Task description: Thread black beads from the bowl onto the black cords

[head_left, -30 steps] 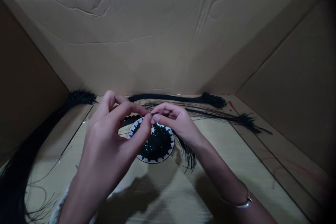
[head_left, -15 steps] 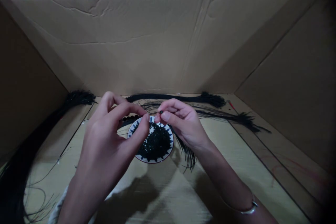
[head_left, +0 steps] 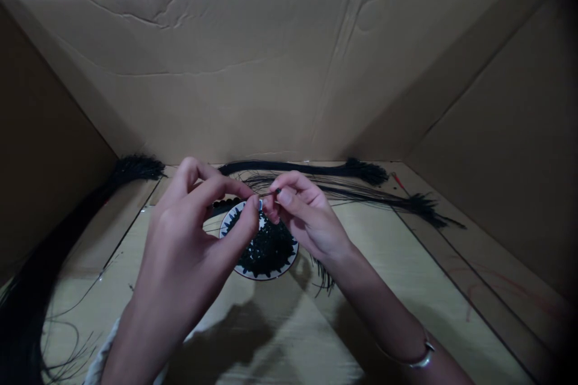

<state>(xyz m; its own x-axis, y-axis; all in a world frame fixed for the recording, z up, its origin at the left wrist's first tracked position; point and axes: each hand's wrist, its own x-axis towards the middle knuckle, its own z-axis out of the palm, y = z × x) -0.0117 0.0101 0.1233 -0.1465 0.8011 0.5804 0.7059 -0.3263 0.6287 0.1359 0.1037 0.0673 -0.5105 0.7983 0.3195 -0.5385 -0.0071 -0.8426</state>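
My left hand (head_left: 189, 240) pinches a thin black cord (head_left: 266, 194) between thumb and forefinger, its tip stretching right. My right hand (head_left: 318, 222) holds a tiny dark bead (head_left: 278, 191) between thumb and fingertips, at that end of the cord. Whether the cord passes through the bead is too small to tell. Below both hands sits a white plate with a blue-patterned rim (head_left: 224, 230), heaped with small black pieces (head_left: 273, 249) that look like beads. The left thumb and forefinger cover part of it.
A thick bundle of black cords (head_left: 54, 258) runs down the left side. More cord bundles lie at the back (head_left: 289, 166) and right (head_left: 419, 206). Round black beads (head_left: 226, 201) show behind my left fingers. Cardboard walls (head_left: 244, 84) enclose the surface.
My right hand has shifted slightly left, bringing the bead to the cord's end. A dark length of cord now shows between both hands' fingertips. My left hand has barely moved.
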